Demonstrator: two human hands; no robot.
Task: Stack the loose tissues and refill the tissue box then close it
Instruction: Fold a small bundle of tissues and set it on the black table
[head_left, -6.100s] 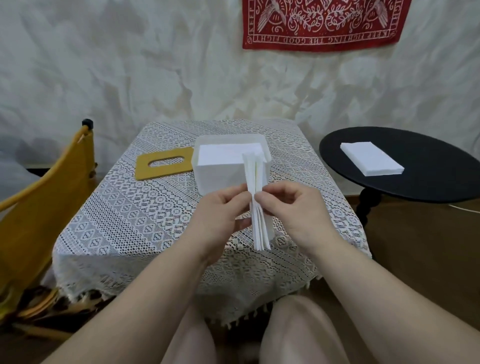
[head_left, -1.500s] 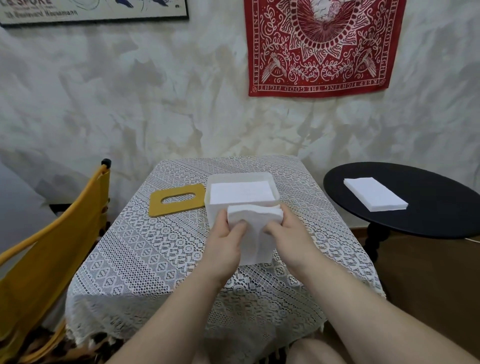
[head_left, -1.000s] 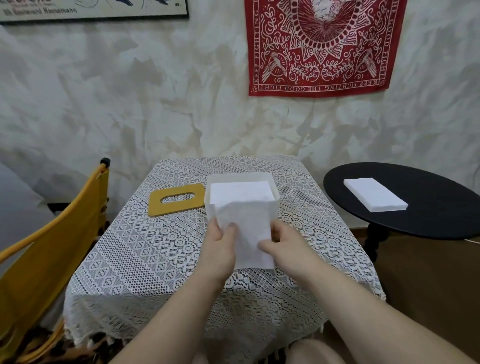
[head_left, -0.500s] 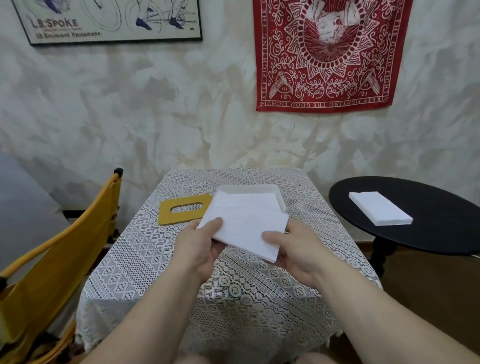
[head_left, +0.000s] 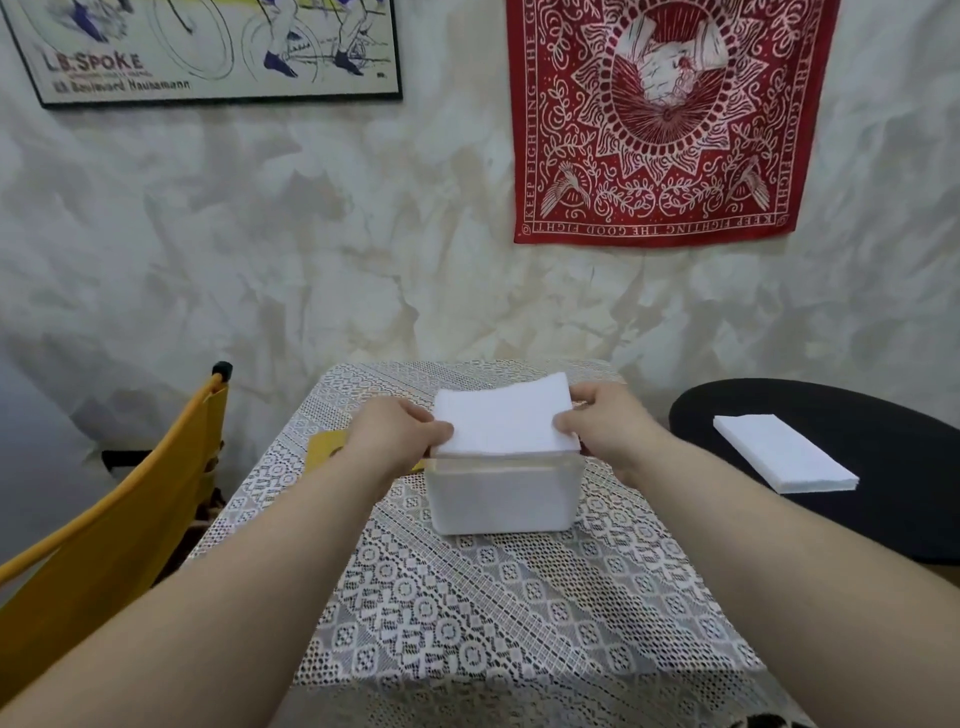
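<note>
— Where do we hold the tissue stack (head_left: 503, 420)?
— Our left hand (head_left: 396, 435) and right hand (head_left: 605, 427) pinch its ends, right over the open white tissue box (head_left: 503, 493) mid-table.
— And around us?
— Lace tablecloth (head_left: 467, 597), yellow lid (head_left: 324, 448) by the left edge, crumpled white wall (head_left: 260, 234).

My left hand (head_left: 395, 434) and right hand (head_left: 605, 428) grip a tissue stack (head_left: 504, 415) by its sides, flat over the open white box (head_left: 504, 496) on the lace table (head_left: 493, 597).
</note>
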